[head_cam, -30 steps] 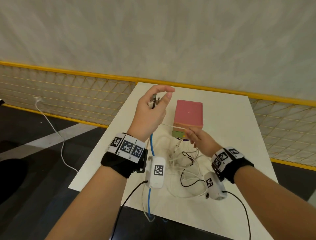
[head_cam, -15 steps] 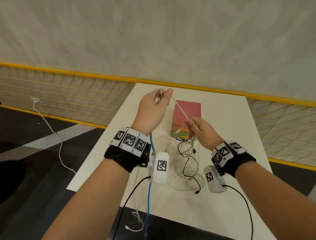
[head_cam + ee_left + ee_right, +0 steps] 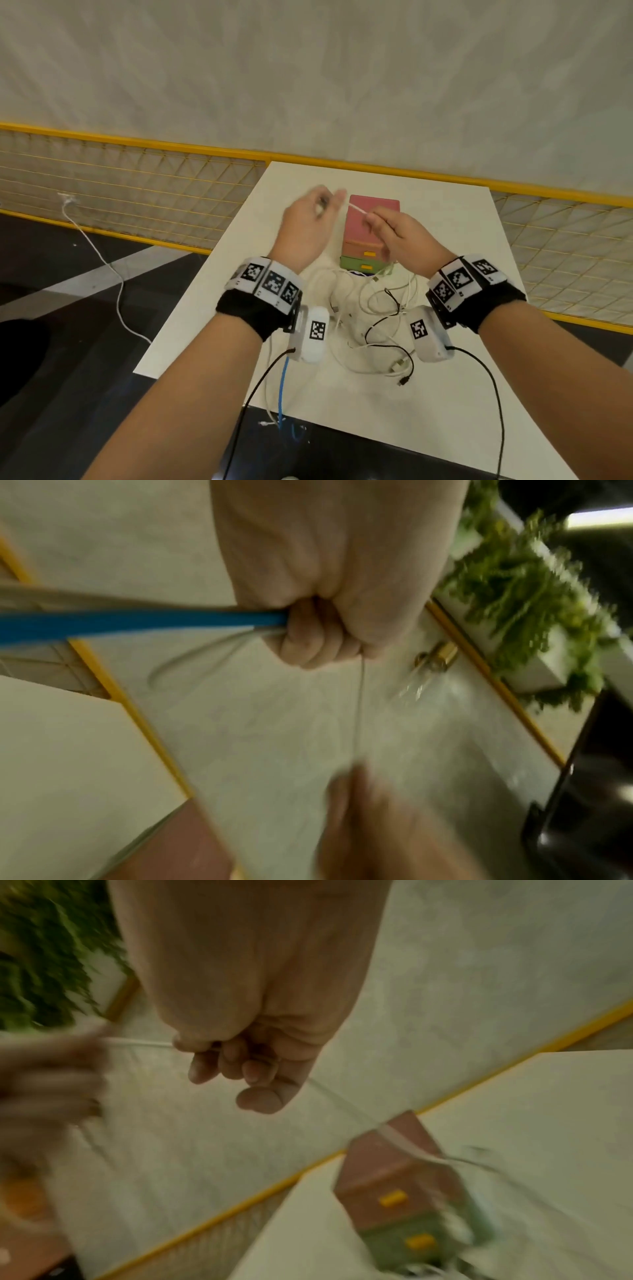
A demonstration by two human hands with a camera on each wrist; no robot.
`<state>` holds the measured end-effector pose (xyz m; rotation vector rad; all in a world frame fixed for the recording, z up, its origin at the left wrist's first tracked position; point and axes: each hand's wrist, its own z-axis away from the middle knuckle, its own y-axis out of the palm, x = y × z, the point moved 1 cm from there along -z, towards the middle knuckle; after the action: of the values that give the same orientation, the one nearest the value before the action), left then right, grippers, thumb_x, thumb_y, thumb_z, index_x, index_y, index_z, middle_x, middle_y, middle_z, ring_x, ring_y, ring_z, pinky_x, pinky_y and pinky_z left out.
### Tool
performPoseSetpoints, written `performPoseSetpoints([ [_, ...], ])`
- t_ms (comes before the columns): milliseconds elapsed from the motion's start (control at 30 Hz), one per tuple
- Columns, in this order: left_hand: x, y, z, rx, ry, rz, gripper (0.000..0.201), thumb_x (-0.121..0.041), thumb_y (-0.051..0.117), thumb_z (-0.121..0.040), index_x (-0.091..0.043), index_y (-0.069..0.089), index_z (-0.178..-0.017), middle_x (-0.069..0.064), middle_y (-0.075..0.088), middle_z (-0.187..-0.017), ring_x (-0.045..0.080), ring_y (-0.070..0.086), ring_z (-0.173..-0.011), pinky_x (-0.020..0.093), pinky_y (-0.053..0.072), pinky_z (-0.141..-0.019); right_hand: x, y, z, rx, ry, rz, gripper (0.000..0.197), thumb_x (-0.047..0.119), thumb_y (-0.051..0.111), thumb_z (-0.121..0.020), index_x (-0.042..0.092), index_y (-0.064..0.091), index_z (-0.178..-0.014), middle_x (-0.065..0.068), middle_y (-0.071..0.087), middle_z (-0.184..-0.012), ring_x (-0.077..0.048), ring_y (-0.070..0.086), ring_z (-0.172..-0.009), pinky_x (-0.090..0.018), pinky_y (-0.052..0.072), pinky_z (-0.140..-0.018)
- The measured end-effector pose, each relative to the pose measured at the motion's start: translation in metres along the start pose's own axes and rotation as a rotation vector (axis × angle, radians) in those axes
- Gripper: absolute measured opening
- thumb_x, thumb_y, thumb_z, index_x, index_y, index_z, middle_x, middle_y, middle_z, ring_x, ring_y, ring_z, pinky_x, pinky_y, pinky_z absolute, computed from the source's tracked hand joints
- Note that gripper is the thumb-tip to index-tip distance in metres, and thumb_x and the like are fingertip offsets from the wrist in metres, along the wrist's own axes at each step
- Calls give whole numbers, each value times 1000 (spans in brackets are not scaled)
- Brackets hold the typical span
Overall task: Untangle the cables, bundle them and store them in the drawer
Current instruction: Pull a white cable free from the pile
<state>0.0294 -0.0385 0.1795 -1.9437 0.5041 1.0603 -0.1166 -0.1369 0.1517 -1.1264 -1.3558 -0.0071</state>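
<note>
White tabletop [image 3: 445,411] fills the near view, bounded at the far side by a yellow-framed mesh railing [image 3: 137,178] and a pale wall. Nearest, below and between the two wrists, a loose tangle of white and black cables [image 3: 373,325] is spread on the surface, with plug ends lying toward the near edge. A blue cable [image 3: 283,387] is seen hanging from under the left wrist down over the near table edge; in the left wrist view it is gripped, with pale cable strands, inside the curled fingers of the left hand [image 3: 308,229]. That hand is raised above the table, blurred, with small plug ends held near its fingertips. A thin white cable [image 3: 358,209] is stretched between the two hands, and its other part is pinched by the curled fingers of the right hand [image 3: 400,236], which is held just right of the left hand; more of this cable trails from under the right hand down toward the tangle. Just beyond and beneath the right hand, a small drawer box [image 3: 373,219] is stood, pink on top, with an orange-brown and a green drawer front, both closed.
</note>
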Motion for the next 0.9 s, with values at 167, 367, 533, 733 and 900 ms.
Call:
performPoseSetpoints([
  [167,-9,-55,-28,-386,-41,200,32,-35,53,-97,-25,46,-67,-8,41,-60,6,38,-52,26,35,-56,-58,10,33,28,160,82,34,27,32,-101,10,49,-78,3,48,-58,-22,57,-53,-32,46,-63],
  [367,-4,-16,-4,-90,164,-57,65,-25,53,-97,-37,18,-151,-6,59,-79,1,52,-57,16,47,-64,-30,8,16,-8,53,104,33,25,38,-100,6,59,-84,-8,62,-75,-13,53,-60,-30,46,-66],
  [533,-1,24,12,304,143,-265,29,-41,51,-97,-18,61,-111,3,67,-79,14,59,-64,32,47,-64,-2,3,11,16,-89,86,28,14,39,-99,27,51,-77,13,54,-70,6,53,-60,-8,40,-60],
  [733,-14,-5,-6,-98,151,13,18,-34,55,-97,-23,56,-83,-11,55,-69,-3,50,-59,13,36,-57,-61,12,25,136,107,155,28,23,32,-101,12,57,-97,0,54,-76,-16,52,-70,-33,45,-70],
  [900,-15,-35,-21,-226,170,-1,32,-31,53,-98,-29,46,-67,-10,40,-58,0,40,-53,15,31,-53,-80,9,43,127,174,149,31,19,34,-101,36,50,-80,2,60,-83,-18,61,-78,-30,55,-76],
])
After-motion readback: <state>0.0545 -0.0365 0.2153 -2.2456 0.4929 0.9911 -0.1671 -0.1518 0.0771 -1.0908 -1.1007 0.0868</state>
